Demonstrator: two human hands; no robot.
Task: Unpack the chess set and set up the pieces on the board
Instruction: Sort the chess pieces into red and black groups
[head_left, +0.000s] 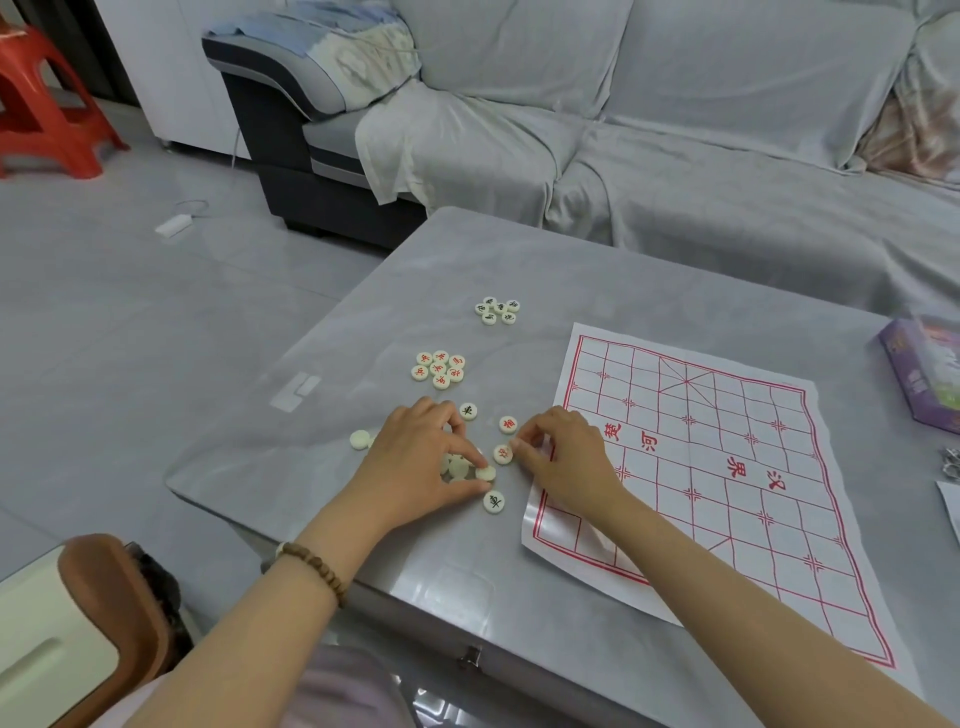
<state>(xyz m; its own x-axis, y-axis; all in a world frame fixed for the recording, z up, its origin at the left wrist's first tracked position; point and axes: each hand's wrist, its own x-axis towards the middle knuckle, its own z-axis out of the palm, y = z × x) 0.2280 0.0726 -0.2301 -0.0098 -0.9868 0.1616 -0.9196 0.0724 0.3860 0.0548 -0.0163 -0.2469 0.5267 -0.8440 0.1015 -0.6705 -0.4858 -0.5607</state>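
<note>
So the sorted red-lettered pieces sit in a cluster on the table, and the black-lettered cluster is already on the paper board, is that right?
Not quite: the head view shows the black-lettered cluster on the table too, left of the paper board, beyond the red-lettered cluster.

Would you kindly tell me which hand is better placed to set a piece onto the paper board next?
Right, probably. The right hand lies over the edge of the paper board, fingertips at a red-marked piece; the left hand pinches a blank-faced piece farther from it.
</note>
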